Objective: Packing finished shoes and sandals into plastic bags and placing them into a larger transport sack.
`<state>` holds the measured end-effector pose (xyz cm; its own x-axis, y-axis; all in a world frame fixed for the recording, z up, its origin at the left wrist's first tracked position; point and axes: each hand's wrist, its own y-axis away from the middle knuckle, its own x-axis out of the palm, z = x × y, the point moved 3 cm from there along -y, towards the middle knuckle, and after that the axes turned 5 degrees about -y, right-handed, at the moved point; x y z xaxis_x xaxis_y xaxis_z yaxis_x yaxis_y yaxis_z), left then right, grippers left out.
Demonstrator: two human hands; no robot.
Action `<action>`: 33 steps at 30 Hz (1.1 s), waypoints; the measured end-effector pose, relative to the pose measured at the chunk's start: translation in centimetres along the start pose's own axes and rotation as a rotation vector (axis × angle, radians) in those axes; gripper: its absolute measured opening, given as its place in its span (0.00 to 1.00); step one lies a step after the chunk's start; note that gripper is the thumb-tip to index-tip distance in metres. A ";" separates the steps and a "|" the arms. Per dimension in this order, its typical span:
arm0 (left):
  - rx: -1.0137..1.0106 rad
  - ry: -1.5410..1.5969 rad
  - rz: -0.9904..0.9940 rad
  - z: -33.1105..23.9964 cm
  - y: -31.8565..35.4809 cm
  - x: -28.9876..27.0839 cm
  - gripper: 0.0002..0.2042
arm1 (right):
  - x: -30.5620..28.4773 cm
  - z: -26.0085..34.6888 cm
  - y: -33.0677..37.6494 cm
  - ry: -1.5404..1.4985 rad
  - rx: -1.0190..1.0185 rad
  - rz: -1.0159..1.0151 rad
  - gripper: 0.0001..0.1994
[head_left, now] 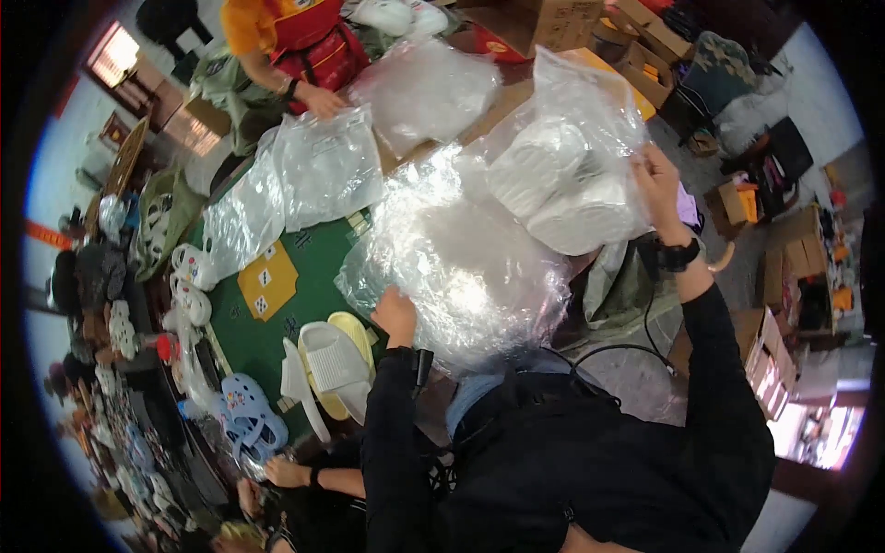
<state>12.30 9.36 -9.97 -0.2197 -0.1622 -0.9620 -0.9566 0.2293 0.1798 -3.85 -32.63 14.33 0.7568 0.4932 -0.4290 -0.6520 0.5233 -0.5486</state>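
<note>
The right hand (656,187) pinches a clear bag (590,101) that blurs 2 white shapes (585,207); the left hand (395,316) meets crumpled plastic (461,276), fingertips hidden, grip impossible to tell.

Packing workshop (clogs (249,412), bags (452,253), cartons (570,23)).

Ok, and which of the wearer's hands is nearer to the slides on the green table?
Left. The left hand is just beside the slides, at the clear plastic pile's edge; the right hand is farther right, gripping a clear bag.
</note>
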 end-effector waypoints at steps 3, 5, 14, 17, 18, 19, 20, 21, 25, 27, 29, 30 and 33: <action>0.025 -0.051 -0.104 0.8 -4.3 -1.7 0.14 | -5.9 2.1 1.5 -0.126 0.182 -0.147 0.05; 0.089 -0.178 -0.210 1.2 -6.9 -2.9 0.13 | -9.4 3.7 2.8 -0.112 0.160 -0.264 0.06; 0.753 0.160 -0.340 -12.8 -6.0 -5.4 0.26 | -18.6 5.1 9.6 0.360 0.174 -0.325 0.02; 1.104 0.377 -0.096 -20.3 0.1 -2.1 0.22 | -19.8 5.1 11.3 0.379 0.267 -0.344 0.03; 1.237 0.285 -0.076 -22.7 2.9 -0.8 0.21 | -20.2 4.8 11.8 0.405 0.276 -0.368 0.03; 1.347 0.335 0.039 -24.6 5.2 0.8 0.21 | -20.6 4.9 12.2 0.439 0.213 -0.364 0.03; 1.443 0.371 0.181 -26.7 7.8 2.3 0.20 | -21.0 4.9 12.8 0.479 0.152 -0.360 0.04; 1.455 0.435 0.372 -28.1 10.0 3.9 0.21 | -21.2 4.6 13.4 0.475 0.153 -0.350 0.04; 1.784 0.068 0.269 -31.7 15.5 11.7 0.36 | -21.3 3.6 14.8 0.494 0.112 -0.290 0.05; 1.787 -0.142 0.229 -33.1 16.5 14.5 0.36 | -21.1 3.5 15.2 0.464 -0.101 -0.222 0.05; 1.775 -0.352 0.192 -33.7 17.3 17.6 0.37 | -20.9 2.6 16.6 0.498 -0.158 -0.184 0.10; 1.714 -0.549 0.230 -33.2 17.3 19.4 0.40 | -20.6 2.0 17.1 0.457 -0.153 -0.182 0.11; 1.484 -0.836 0.422 -31.1 16.8 23.7 0.32 | -19.4 0.8 17.1 0.322 -0.142 -0.178 0.11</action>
<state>-14.91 -20.50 -23.39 0.2198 0.5175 -0.8270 0.2083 0.8032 0.5580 -29.73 -32.72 13.89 0.8476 0.1481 -0.5095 -0.5138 0.4687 -0.7186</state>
